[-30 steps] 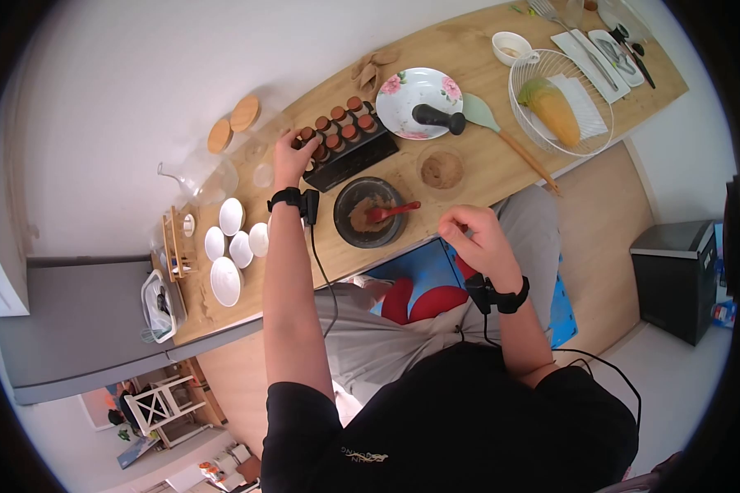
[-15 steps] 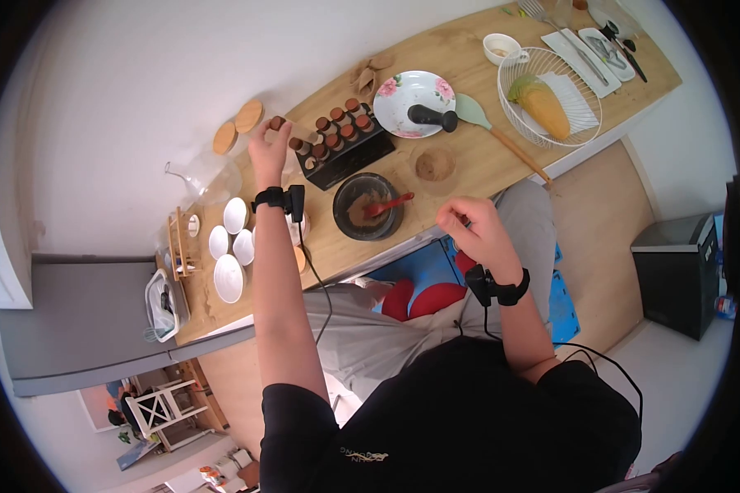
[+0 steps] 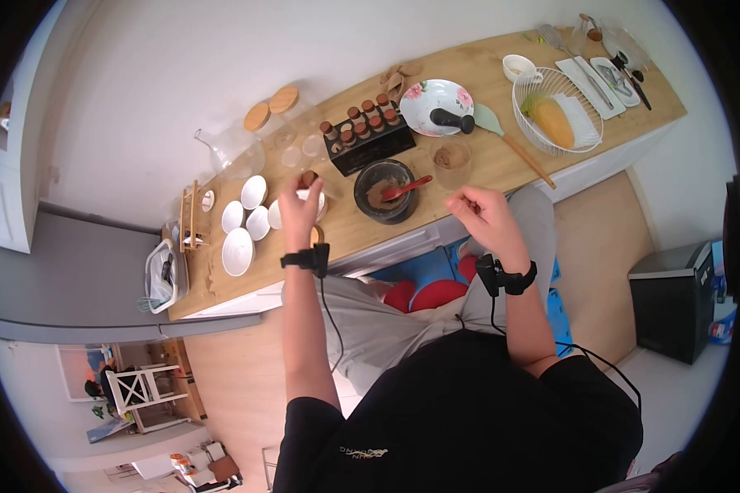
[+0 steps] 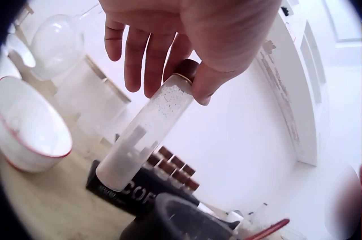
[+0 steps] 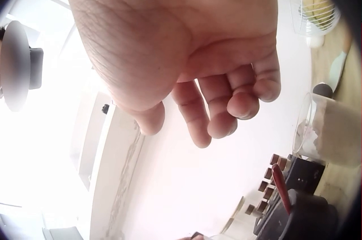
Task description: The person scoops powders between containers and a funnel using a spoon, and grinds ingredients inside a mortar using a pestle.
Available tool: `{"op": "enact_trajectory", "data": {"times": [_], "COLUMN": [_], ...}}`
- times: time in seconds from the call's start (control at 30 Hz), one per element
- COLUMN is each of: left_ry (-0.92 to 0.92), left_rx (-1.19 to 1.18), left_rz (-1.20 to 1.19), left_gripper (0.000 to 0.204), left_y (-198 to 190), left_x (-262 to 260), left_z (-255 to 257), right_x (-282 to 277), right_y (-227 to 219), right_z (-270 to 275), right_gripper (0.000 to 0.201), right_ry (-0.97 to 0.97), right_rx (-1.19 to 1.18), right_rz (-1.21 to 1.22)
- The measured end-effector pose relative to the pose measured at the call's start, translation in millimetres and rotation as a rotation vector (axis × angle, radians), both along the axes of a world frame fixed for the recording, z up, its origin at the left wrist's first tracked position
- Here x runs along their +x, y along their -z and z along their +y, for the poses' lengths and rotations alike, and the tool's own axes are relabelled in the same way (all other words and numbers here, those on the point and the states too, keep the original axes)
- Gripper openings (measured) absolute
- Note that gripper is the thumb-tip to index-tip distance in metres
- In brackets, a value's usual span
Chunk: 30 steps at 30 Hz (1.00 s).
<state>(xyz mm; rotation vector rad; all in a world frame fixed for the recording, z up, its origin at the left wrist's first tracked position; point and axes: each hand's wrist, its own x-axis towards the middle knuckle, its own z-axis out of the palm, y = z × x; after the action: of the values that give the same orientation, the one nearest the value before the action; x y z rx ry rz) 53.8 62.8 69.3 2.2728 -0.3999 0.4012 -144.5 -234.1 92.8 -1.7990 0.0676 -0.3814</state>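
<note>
Between thumb and fingers, my left hand (image 3: 302,209) pinches the brown cap of a clear glass tube (image 4: 147,130). Fine specks cling inside the tube, which hangs tilted below the palm in the left wrist view. To its right in the head view is a black rack (image 3: 374,154) of similar capped tubes. A dark mortar (image 3: 386,217) holds brown powder and a red spoon (image 3: 409,188). My right hand (image 3: 492,222) hovers near the table's front edge, its fingers loosely curled around nothing in the right wrist view. Close by stands a clear cup (image 3: 452,168) with brown powder.
Several white bowls (image 3: 238,252) and a glass pitcher (image 3: 234,156) stand left. Toward the back are wooden-lidded jars (image 3: 284,100) and a floral plate (image 3: 419,97) bearing a dark pestle (image 3: 452,121). At right lie a spatula (image 3: 518,149) and a wire basket (image 3: 588,148) with a mango.
My left hand has lifted the capped glass tube out of the rack's left end, then brought it nearer my body, beside the bowls. The right hand has barely moved.
</note>
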Motion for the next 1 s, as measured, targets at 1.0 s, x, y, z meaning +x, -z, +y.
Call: {"op": "enact_trajectory", "data": {"times": [1.0], "left_ry": [-0.136], "left_rx": [-0.081], "left_rz": [0.143], "left_gripper": [0.036], "left_y": [91], "left_x": [-35], "left_z": [24], "right_x": [-3], "right_y": [8], "right_z": [-3], "right_gripper": [0.024], "right_ry": [-0.018], "right_rx": [-0.101], "right_rz": [0.12]}}
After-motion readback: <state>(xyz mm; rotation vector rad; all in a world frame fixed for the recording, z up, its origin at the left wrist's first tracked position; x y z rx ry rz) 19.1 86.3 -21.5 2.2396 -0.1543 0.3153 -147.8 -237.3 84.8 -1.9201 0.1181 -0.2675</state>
